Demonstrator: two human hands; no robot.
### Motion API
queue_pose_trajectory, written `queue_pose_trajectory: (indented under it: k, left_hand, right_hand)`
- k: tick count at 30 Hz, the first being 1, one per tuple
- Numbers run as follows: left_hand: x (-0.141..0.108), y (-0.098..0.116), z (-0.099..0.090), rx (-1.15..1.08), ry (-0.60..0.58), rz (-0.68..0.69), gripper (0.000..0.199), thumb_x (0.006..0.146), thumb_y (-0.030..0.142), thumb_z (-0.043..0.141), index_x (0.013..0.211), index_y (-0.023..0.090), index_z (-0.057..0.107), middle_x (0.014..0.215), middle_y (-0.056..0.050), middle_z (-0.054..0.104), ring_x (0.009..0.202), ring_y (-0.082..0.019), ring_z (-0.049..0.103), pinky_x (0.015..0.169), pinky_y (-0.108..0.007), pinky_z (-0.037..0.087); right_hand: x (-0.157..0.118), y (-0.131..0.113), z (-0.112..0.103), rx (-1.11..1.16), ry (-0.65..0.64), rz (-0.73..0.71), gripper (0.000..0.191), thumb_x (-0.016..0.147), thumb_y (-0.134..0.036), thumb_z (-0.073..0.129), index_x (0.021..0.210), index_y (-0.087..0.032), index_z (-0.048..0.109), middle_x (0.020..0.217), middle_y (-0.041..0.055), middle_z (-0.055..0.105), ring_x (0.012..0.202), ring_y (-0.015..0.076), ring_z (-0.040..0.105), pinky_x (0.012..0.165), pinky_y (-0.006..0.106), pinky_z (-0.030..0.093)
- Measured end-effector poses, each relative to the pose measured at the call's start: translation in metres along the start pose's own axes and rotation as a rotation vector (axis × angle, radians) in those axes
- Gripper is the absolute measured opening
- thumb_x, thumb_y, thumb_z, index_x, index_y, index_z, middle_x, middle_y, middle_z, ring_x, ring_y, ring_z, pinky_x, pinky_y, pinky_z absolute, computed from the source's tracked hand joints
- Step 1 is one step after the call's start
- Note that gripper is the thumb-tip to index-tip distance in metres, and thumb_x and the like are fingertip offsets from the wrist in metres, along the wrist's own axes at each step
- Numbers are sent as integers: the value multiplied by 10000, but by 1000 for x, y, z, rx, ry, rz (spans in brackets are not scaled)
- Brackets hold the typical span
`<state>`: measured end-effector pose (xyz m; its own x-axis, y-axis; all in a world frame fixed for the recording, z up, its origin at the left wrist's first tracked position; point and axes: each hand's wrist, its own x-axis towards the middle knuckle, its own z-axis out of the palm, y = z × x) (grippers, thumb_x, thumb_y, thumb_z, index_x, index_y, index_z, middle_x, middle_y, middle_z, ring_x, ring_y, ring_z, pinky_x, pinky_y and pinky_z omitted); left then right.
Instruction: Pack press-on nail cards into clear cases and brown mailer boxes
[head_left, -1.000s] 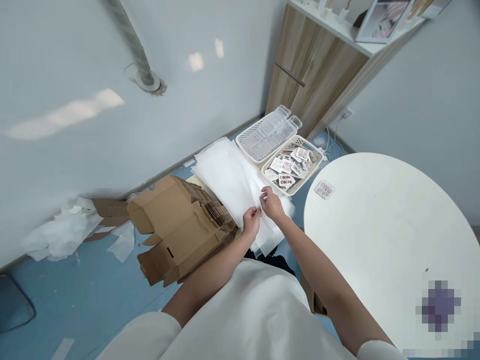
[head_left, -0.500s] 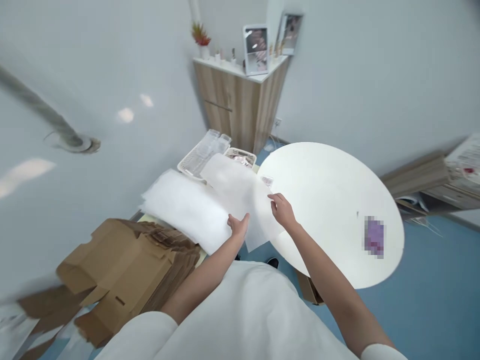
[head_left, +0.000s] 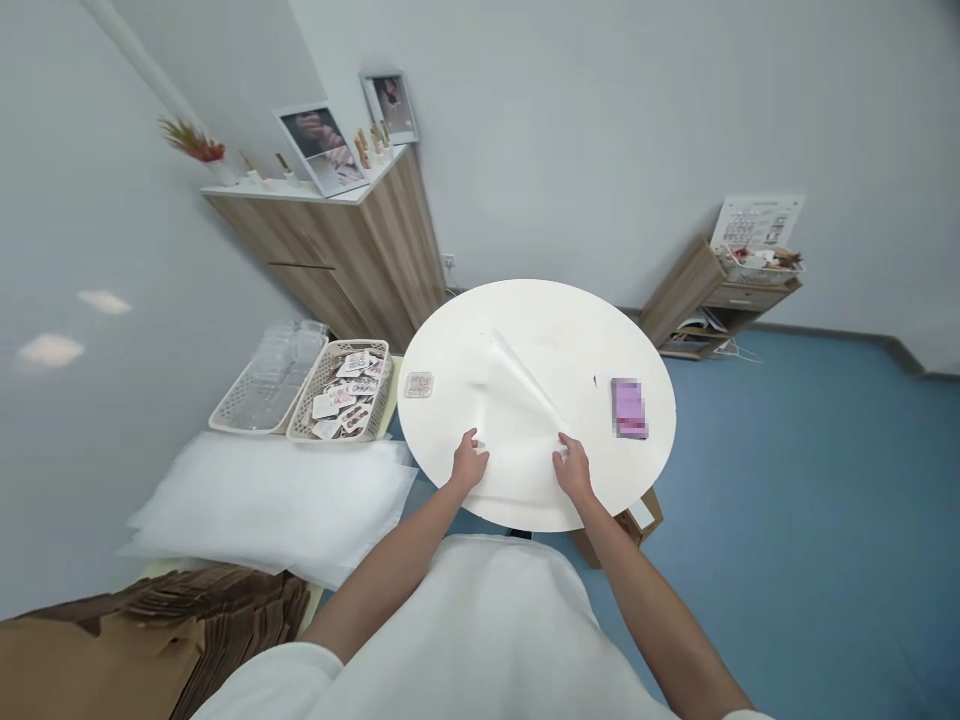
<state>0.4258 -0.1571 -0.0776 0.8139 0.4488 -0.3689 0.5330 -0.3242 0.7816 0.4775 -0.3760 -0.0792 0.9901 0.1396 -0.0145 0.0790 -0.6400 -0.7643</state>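
A thin white sheet (head_left: 517,440) lies over the near part of the round white table (head_left: 634,345), one side raised in a slanting fold. My left hand (head_left: 470,464) grips its left edge, with thumb and fingers bent around it. On the other side, my right hand (head_left: 573,466) pinches the sheet near the foot of the fold. A small clear case (head_left: 418,385) with little items inside sits at the table's left edge. Toward the right lie a purple pack (head_left: 628,408), blurred by pixels, and a tiny dark object (head_left: 595,381).
Left of the table are a stack of white translucent sheets (head_left: 270,495), a basket of small printed packets (head_left: 319,400) and a basket of clear plastic boxes (head_left: 232,405). Folded brown cardboard (head_left: 135,640) is piled at lower left. A wooden cabinet (head_left: 337,240) stands behind.
The sheet has moved right, from over the stack onto the table, with both hands. My left hand now grips it. The view has turned right.
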Motion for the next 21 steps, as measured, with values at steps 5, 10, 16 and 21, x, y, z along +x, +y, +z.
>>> queue_pose_trajectory:
  k: [5,10,16,21]
  left_hand:
    - [-1,1,17,290,-74,63,586,706,108,515,1268,138,352,1098,-124,548,1016,-209,525,837,-310,412]
    - [-9,0,16,556,-12,184,554,725,124,466,1268,126,353,1211,-159,472,1074,-255,490,834,-350,421]
    - [-26,-4,16,919,-53,530,516,768,293,467,1271,204,389,1398,-103,303,1283,-287,251,989,-449,266]
    - [-27,-6,20,980,-145,496,530,802,356,413,1306,207,346,1410,-97,287,1314,-293,164,1004,-518,180]
  right_hand:
    - [-19,31,-3,-187,-116,25,460,753,-180,394,1210,-178,451,1138,101,517,1070,220,478,900,367,383]
    - [-19,31,-1,-434,-149,12,481,738,-176,445,1218,-206,455,1287,129,415,1171,290,380,925,434,304]
    - [-15,24,2,-581,-171,-197,553,742,-92,375,1281,-216,375,1434,86,233,1304,252,198,998,463,161]
    - [-9,22,8,-612,-289,-195,509,767,-141,340,1271,-195,383,1407,81,303,1304,232,216,1017,469,128]
